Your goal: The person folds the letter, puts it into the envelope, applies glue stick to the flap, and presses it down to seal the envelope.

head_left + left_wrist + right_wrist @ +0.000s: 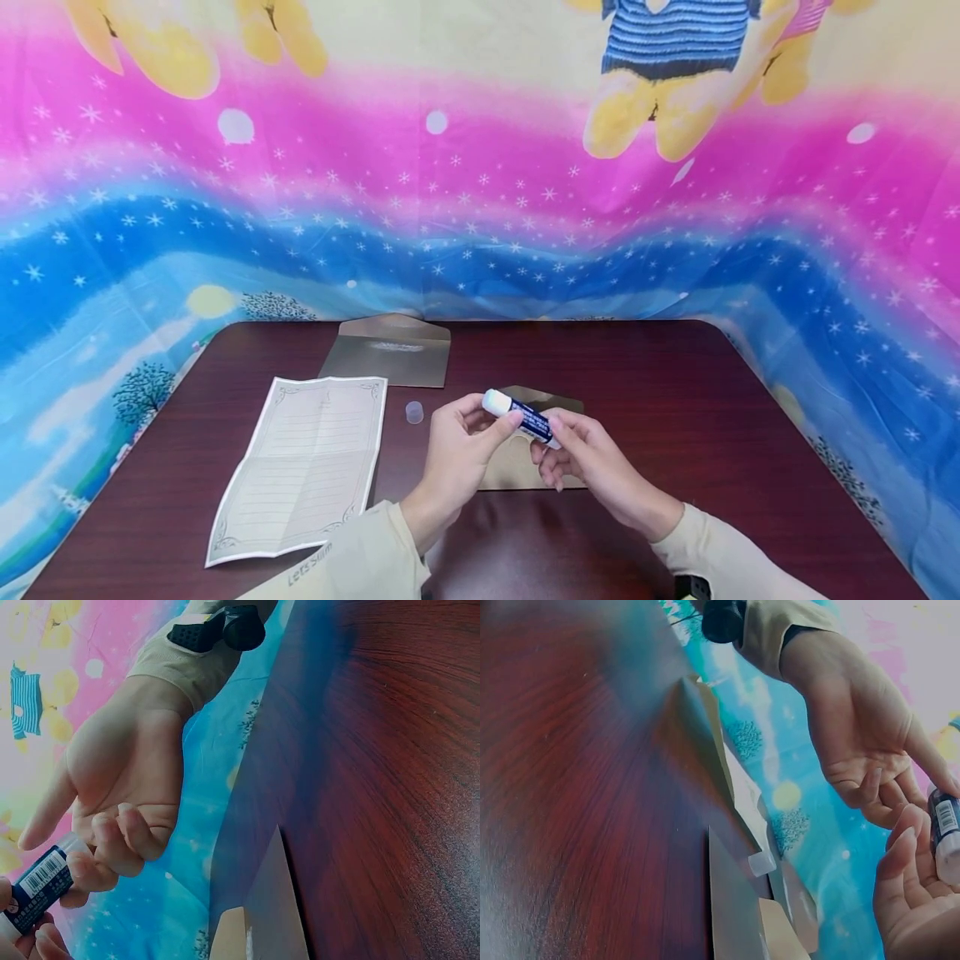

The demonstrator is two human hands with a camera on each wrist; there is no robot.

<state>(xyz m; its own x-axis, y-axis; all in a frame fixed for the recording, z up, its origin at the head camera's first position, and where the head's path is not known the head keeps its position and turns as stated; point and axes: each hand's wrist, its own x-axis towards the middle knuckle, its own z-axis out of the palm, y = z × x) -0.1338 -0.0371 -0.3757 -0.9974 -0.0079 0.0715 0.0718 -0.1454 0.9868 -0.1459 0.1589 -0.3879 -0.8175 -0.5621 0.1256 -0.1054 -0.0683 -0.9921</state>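
Both hands hold a dark blue glue stick (531,422) tilted above the table. Its white end, uncapped, points up and to the left. My left hand (452,450) pinches the tube near that white end with thumb and fingers. At the lower end of the tube, my right hand (606,468) grips the base between thumb and fingers. Under the hands lies a brown envelope (501,468), partly covered by them, its flap toward the back. A small translucent cap (414,412) stands on the table left of the left hand; the right wrist view shows this cap (762,863) too.
A creased sheet of lined letter paper (303,467) with an ornate border lies on the left. Behind it is a second envelope (386,367), flap raised, with whitish marks near its fold. The dark red table (675,375) meets a colourful printed cloth (480,183) at the back.
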